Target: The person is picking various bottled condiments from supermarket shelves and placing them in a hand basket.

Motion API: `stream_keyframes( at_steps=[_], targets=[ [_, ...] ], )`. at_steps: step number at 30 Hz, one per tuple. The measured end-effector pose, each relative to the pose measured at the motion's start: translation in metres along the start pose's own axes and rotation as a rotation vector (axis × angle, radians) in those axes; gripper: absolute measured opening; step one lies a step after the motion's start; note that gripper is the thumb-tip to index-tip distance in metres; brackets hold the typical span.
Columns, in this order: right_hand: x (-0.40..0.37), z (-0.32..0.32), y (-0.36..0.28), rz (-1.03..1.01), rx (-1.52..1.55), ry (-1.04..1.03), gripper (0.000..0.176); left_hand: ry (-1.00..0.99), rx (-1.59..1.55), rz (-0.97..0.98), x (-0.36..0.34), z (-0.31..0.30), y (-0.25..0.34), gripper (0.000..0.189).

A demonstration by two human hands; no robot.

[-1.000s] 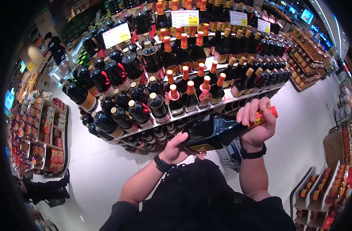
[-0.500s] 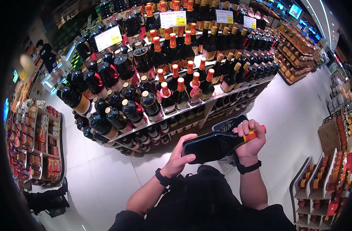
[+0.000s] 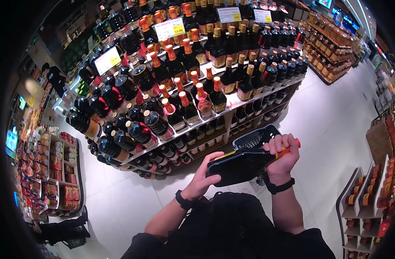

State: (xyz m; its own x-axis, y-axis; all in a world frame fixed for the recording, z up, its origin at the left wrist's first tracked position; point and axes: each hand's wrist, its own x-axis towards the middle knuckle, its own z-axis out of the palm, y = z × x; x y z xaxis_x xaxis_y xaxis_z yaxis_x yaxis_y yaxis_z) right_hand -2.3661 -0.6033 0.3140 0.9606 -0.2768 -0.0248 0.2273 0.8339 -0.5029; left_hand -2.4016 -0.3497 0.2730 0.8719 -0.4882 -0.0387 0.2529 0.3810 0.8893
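Observation:
A dark sauce bottle [image 3: 243, 166] with a red cap lies nearly sideways between my two hands, in front of my body. My left hand [image 3: 202, 176] grips its wide base end, thumb on the near side. The fingers of my right hand [image 3: 282, 156] wrap round the neck, just below the cap. Part of a yellow label shows along the bottle's far edge; the print cannot be read. Behind the bottle, partly covered by it, is a dark shopping basket [image 3: 260, 134] with a perforated wall.
A tiered display shelf [image 3: 186, 127] of dark bottles with red or gold caps curves ahead, carrying price cards [image 3: 169, 29]. Shelves of packets [image 3: 55, 172] stand left, near another person's legs [image 3: 63, 228]. More racks [image 3: 361, 194] stand right, on a pale tiled floor [image 3: 323, 129].
The bottle has turned a little about its length, bringing a yellow label edge into view. My view has shifted, and more of the basket shows. Both hands keep their grip.

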Motion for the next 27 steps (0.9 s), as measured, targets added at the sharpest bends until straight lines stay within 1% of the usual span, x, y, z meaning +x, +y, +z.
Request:
stream_keyframes(
  at_steps=[5,7,9,11,14,18,21,24,25,27],
  targets=[
    [0.026,-0.032,-0.049,0.008,0.05,-0.032,0.037,-0.034,-0.053,-0.059,0.033,0.037,-0.021,0.095],
    [0.032,-0.043,-0.062,0.028,0.083,0.003,0.038,-0.03,-0.065,-0.09,0.046,0.046,-0.03,0.097],
    [0.042,-0.06,-0.074,0.063,0.139,0.045,0.037,-0.048,-0.104,-0.139,0.052,0.056,-0.038,0.093],
    [0.054,-0.083,-0.085,0.082,0.198,0.02,0.035,-0.087,-0.148,-0.133,0.065,0.066,-0.044,0.087],
    [0.059,-0.097,-0.1,0.085,0.218,0.073,0.035,-0.083,-0.189,-0.179,0.076,0.084,-0.054,0.084],
    [0.062,-0.117,-0.116,0.07,0.226,0.043,0.037,-0.168,-0.329,-0.334,0.086,0.093,-0.065,0.079],
    [0.064,-0.134,-0.124,0.048,0.233,-0.111,0.037,-0.215,-0.323,-0.373,0.091,0.107,-0.061,0.079],
    [0.066,-0.145,-0.126,0.048,0.252,-0.209,0.036,-0.083,-0.03,-0.291,0.094,0.115,-0.067,0.085],
    [0.066,-0.147,-0.127,0.052,0.243,-0.189,0.036,0.014,-0.077,-0.34,0.094,0.122,-0.063,0.092],
    [0.066,-0.147,-0.127,0.061,0.228,-0.156,0.034,0.057,0.056,-0.234,0.092,0.131,-0.066,0.091]
  ],
)
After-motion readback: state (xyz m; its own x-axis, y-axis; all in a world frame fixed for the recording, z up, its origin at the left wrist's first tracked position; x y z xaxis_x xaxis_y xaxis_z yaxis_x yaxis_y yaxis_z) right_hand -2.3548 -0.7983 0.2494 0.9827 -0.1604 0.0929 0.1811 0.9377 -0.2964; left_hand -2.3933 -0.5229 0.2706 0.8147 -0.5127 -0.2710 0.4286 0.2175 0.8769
